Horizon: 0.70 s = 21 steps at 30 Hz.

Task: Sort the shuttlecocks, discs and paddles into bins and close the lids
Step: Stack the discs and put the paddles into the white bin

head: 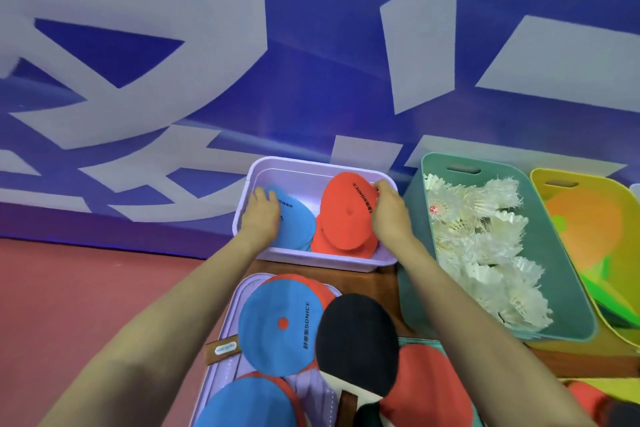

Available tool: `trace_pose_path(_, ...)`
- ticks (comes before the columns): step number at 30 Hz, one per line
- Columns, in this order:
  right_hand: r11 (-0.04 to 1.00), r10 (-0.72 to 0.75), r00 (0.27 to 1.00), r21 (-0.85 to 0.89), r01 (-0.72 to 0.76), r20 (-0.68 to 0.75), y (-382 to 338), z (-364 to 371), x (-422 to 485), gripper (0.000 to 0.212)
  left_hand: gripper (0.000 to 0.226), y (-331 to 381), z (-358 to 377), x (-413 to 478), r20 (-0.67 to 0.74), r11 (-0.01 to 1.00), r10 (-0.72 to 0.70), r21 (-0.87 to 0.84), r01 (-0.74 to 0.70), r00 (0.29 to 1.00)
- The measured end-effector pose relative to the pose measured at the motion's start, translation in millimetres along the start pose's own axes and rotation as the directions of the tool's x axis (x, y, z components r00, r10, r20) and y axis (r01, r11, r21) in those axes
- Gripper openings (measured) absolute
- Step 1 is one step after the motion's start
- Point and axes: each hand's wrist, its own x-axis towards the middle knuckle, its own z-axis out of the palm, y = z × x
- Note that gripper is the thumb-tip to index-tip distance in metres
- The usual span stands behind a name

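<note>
Both of our arms reach away from us into a pale lilac rectangular plastic bin (287, 161) at the far edge of a brown wooden table (382, 276). Our left hand (261, 213) lies on top of a soft blue round disc (299, 227) on the bin's left side, fingers bent toward the disc's far edge. We cannot tell whether they grip it or only rest there. Our right hand (389, 210) pinches the far right rim of an orange-red round disc (346, 215), which stands tilted on other orange-red discs in the bin's right half.

Just right of the lilac bin, a teal plastic bin (415, 215) holds a heap of white feather shuttlecocks (485, 250). Further right, a yellow plastic bin (554, 177) holds an orange and green paddle (585, 218).

Near us, between our forearms, a second blue disc with a red centre dot (280, 324) rests on a ribbed lilac lid (313, 392). A black-faced table tennis paddle (358, 340) overlaps the disc's right edge. A red-faced paddle (429, 388) lies just right of the black one, and a third blue disc (249, 404) lies at the near edge.

A blue banner with large white characters (311, 45) rises behind the table, above a red floor (86, 288).
</note>
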Motion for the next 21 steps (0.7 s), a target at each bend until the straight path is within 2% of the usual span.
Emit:
trace_pose_path(2,0.999,0.018,0.998,-0.045,-0.015,0.068,0.0,12.2,9.7,0.038,0.046,2.5,4.0,-2.0,0.024,0.998,0.053,-0.047,-0.052,0.998)
trace_pose_path(4,0.994,0.049,0.989,-0.105,-0.035,0.138,0.2,24.3,16.9,0.04,0.05,-0.3,8.8,-0.1,0.003,0.999,0.022,-0.048,-0.022,1.0)
trace_pose_path(7,0.984,0.082,0.982,-0.171,-0.052,0.173,0.9,36.0,24.8,0.039,0.051,-9.1,15.0,6.4,0.144,0.998,0.003,0.064,-0.012,0.99)
trace_pose_path(10,0.952,0.058,0.974,-0.306,0.012,0.219,5.2,41.3,28.4,0.04,0.054,-11.6,14.3,12.4,0.209,0.993,0.055,0.092,-0.075,0.976)
trace_pose_path(13,0.868,0.076,0.96,-0.492,0.069,0.268,7.7,47.3,23.2,0.051,0.05,-13.8,14.6,16.3,0.299,0.949,0.17,0.206,-0.237,0.939)
trace_pose_path(15,0.818,0.119,0.935,-0.567,0.098,0.334,7.6,51.9,17.8,0.044,0.044,-11.4,13.3,15.2,0.417,0.88,0.132,0.369,-0.3,0.899)
trace_pose_path(17,0.79,0.174,0.889,-0.599,0.13,0.424,9.6,55.7,12.1,0.04,0.039,-6.7,10.3,13.3,0.469,0.83,0.065,0.465,-0.309,0.881)
trace_pose_path(19,0.781,0.216,0.842,-0.605,0.155,0.495,12.8,55.6,5.6,0.041,0.034,0.3,4.7,12.7,0.492,0.806,0.043,0.497,-0.321,0.869)
trace_pose_path(21,0.804,0.22,0.815,-0.573,0.16,0.536,15.1,51.8,2.7,0.041,0.034,11.1,-5.6,11.2,0.495,0.837,0.061,0.448,-0.314,0.867)
